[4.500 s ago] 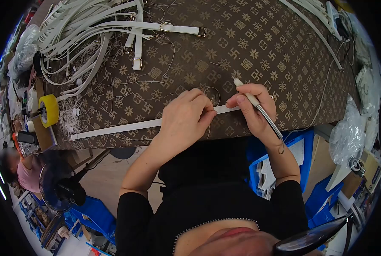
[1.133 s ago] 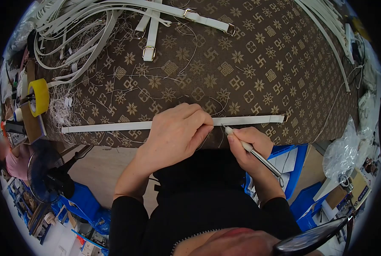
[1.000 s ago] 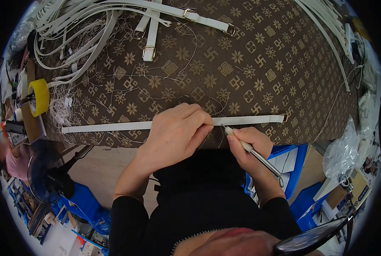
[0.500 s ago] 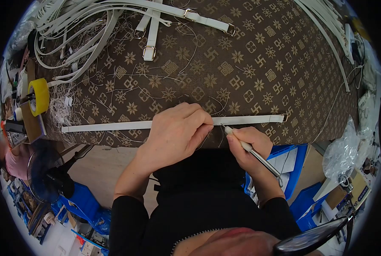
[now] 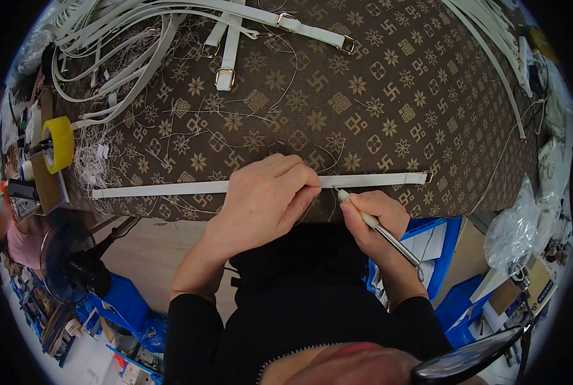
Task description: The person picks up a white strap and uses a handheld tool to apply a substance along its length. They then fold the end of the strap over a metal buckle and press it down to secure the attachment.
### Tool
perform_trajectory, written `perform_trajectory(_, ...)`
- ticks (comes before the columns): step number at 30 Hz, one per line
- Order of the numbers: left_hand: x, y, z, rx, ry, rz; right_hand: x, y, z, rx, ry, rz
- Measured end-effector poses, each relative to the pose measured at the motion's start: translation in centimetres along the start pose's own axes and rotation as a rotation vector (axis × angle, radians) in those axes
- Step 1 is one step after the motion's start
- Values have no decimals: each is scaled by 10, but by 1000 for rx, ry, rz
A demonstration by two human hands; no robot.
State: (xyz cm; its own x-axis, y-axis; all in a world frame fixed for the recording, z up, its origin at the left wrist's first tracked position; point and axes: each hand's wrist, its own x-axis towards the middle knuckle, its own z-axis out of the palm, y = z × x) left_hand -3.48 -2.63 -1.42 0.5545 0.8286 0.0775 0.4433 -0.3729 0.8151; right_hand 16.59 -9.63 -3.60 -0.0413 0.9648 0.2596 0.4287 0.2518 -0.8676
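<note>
A narrow white strap point(image 5: 164, 190) lies across the patterned cloth, with a metal buckle point(image 5: 429, 177) at its right end. My left hand point(image 5: 267, 199) is closed over the strap's middle, thumb and forefinger pinching it. In my right hand point(image 5: 376, 221) is a slim pen-like tool point(image 5: 392, 239), white at the front and metallic behind, with a small loop at its rear. Its tip meets the strap, or nearly so, just right of my left fingers; exact contact is too small to make out. Loose thread curls beside that spot.
White straps point(image 5: 116, 38) with buckles pile up at the back left, near tangled thread scraps point(image 5: 94, 157). A yellow tape roll point(image 5: 58, 145) stands at the left edge. More straps point(image 5: 491, 45) hang at the right. Below are a fan point(image 5: 68, 263), blue bins point(image 5: 123, 305) and another person's pink clothing point(image 5: 28, 244).
</note>
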Motion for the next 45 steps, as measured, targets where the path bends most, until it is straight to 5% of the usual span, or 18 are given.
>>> perform_trajectory(45,-1,0,2,57,8,-7,-1,0,-1,-30,-12,-26)
